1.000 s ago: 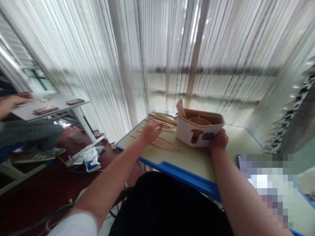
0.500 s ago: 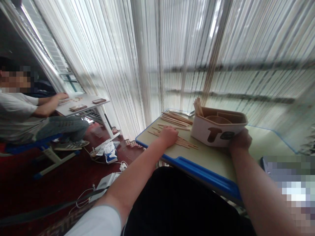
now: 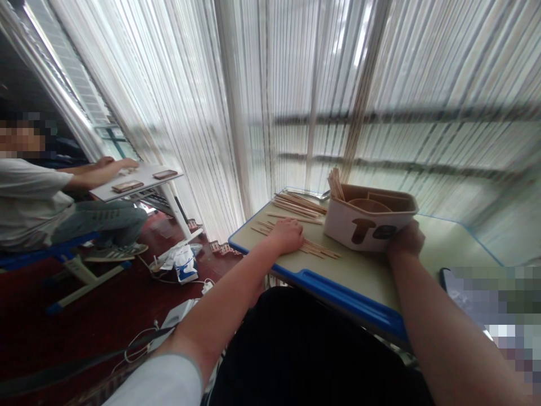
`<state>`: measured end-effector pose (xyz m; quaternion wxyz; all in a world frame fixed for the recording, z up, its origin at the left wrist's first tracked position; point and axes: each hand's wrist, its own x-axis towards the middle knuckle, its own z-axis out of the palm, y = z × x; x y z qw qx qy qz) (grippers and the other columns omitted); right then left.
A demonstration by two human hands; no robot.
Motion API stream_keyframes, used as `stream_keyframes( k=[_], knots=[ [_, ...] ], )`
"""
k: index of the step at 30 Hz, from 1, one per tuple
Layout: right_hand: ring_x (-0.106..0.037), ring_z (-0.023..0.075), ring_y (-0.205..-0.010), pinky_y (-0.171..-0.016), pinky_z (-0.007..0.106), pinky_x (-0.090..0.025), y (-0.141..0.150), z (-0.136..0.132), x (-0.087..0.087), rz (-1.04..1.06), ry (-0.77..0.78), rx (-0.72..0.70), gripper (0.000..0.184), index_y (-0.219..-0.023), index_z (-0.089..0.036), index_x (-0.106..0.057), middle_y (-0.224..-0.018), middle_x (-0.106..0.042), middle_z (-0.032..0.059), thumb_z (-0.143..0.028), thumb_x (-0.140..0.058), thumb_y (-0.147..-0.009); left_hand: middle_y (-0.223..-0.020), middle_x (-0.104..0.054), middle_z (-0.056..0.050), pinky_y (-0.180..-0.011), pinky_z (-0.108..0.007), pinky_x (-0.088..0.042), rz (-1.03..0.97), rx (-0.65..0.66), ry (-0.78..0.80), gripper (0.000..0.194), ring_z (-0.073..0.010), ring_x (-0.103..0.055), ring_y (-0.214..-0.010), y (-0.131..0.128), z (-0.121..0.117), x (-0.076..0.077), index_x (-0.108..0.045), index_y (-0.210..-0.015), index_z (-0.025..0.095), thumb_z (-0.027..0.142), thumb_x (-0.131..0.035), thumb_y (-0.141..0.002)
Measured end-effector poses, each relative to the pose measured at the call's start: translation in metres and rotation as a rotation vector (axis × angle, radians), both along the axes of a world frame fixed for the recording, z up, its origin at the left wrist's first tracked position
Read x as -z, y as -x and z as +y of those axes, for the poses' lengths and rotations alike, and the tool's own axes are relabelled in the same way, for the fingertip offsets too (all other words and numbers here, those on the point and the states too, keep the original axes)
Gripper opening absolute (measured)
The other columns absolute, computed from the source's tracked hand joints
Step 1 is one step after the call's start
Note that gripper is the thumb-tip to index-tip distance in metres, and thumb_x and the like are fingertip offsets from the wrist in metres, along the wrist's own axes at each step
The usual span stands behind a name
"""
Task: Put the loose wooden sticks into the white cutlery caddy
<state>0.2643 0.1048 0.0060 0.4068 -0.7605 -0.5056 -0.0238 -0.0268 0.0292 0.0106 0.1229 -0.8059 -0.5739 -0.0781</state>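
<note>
My left hand (image 3: 288, 234) lies over a group of thin wooden sticks (image 3: 319, 248) on the desk, its fingers curled down onto them; the fingertips are hidden. The stick ends stick out on both sides of it. My right hand (image 3: 408, 239) grips the near right corner of a white holder box (image 3: 344, 228) with brown inner compartments and a brown print on its front. A bundle of wooden sticks (image 3: 335, 183) stands upright in the box's left end. Beyond my left hand, more wooden sticks (image 3: 298, 206) lie side by side.
A shiny metal utensil (image 3: 310, 195) lies near the far edge of the blue-edged desk (image 3: 439, 242). String curtains (image 3: 249, 113) hang behind. At left, another person (image 3: 38, 197) sits at a white table (image 3: 146, 177). Cables and a blue-white packet (image 3: 186, 265) are on the floor.
The whole view has shifted slightly, so the desk sits a little further left. Both my hands keep their places on the sticks and the box. The other person's hands have moved across their table.
</note>
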Motion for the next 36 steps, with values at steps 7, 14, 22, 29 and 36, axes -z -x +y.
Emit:
stream_keyframes(
  k=[7, 14, 22, 29, 36],
  knots=[
    [-0.049, 0.0182, -0.072, -0.06, 0.03, -0.027, -0.001, 0.003, 0.005, 0.045, -0.079, -0.036, 0.029, -0.103, -0.008, -0.061, -0.082, -0.059, 0.0125, -0.02, -0.04, -0.087, -0.092, -0.063, -0.006, -0.085, -0.037, -0.042, -0.132, 0.124, -0.136, 0.015, -0.0217, -0.055, -0.092, -0.001, -0.001, 0.001, -0.062, -0.085, 0.018, 0.025, -0.05, -0.079],
    [-0.042, 0.0142, -0.063, -0.056, 0.026, -0.025, -0.001, 0.01, 0.011, 0.156, -0.161, -0.12, 0.026, -0.084, -0.013, -0.062, -0.07, -0.054, 0.0047, -0.019, -0.037, -0.083, -0.095, -0.065, -0.006, -0.085, -0.031, -0.047, -0.761, 0.392, -0.603, 0.019, -0.0154, -0.059, -0.093, -0.01, -0.003, -0.034, -0.064, -0.093, 0.019, 0.019, -0.048, -0.084],
    [-0.043, 0.0149, -0.064, -0.057, 0.026, -0.028, 0.003, 0.002, 0.005, 0.389, -0.303, -0.213, 0.035, -0.07, -0.015, -0.059, -0.065, -0.057, 0.0048, -0.028, -0.029, -0.083, -0.086, -0.068, -0.004, -0.064, -0.022, -0.05, -1.397, 0.376, -0.709, 0.026, -0.0112, -0.063, -0.075, -0.049, 0.023, -0.129, -0.059, -0.105, 0.018, 0.03, -0.054, -0.082],
    [-0.046, 0.0162, -0.062, -0.055, 0.027, -0.029, 0.006, -0.001, 0.0, 0.509, -0.312, -0.24, 0.042, -0.064, -0.018, -0.055, -0.063, -0.058, 0.0037, -0.038, -0.023, -0.083, -0.074, -0.067, -0.001, -0.062, -0.023, -0.047, -1.28, 0.283, -0.614, 0.016, -0.0112, -0.06, -0.066, -0.071, 0.074, -0.123, -0.063, -0.085, 0.016, 0.025, -0.06, -0.072],
    [-0.046, 0.0163, -0.064, -0.057, 0.027, -0.029, 0.005, -0.002, 0.001, 0.524, -0.303, -0.229, 0.042, -0.067, -0.018, -0.057, -0.064, -0.058, 0.0035, -0.038, -0.023, -0.084, -0.088, -0.069, -0.004, -0.07, -0.028, -0.049, -1.194, 0.191, -0.519, 0.022, -0.0137, -0.06, -0.073, -0.06, 0.083, -0.101, -0.066, -0.092, 0.016, 0.028, -0.057, -0.075]
  ],
)
